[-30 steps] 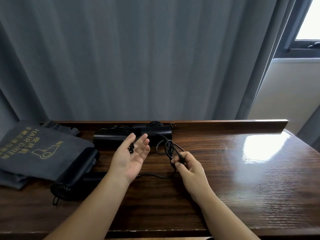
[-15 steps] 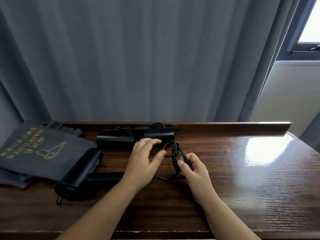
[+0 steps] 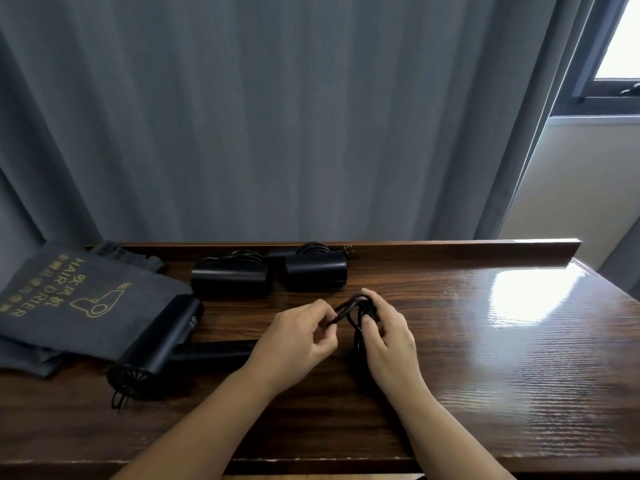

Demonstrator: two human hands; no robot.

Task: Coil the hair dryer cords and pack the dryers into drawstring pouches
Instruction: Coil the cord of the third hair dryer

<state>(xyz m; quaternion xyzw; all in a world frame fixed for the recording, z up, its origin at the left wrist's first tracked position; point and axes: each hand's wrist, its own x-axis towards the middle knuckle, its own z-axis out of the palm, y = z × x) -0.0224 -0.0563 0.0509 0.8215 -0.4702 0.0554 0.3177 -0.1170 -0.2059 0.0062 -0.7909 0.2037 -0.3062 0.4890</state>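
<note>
A black hair dryer (image 3: 157, 344) lies on the wooden table (image 3: 485, 358) at the left, its handle pointing right under my left wrist. Its black cord (image 3: 349, 308) is gathered in loops between my hands. My left hand (image 3: 298, 337) pinches a strand of the cord. My right hand (image 3: 388, 336) grips the bundle of loops. Two more black dryers (image 3: 230, 280) (image 3: 316, 275) lie side by side at the back edge, cords coiled behind them. Grey drawstring pouches (image 3: 65, 299) with gold "HAIR DRIER" print are stacked at the far left.
A raised wooden lip (image 3: 467, 247) runs along the table's back. Grey curtains (image 3: 277, 116) hang behind it, and a window (image 3: 620, 46) is at the upper right. The right half of the table shines with glare.
My left hand went from open with palm up, to reaching over the cord, to pinching a strand. Both hands drew closer together around the loops.
</note>
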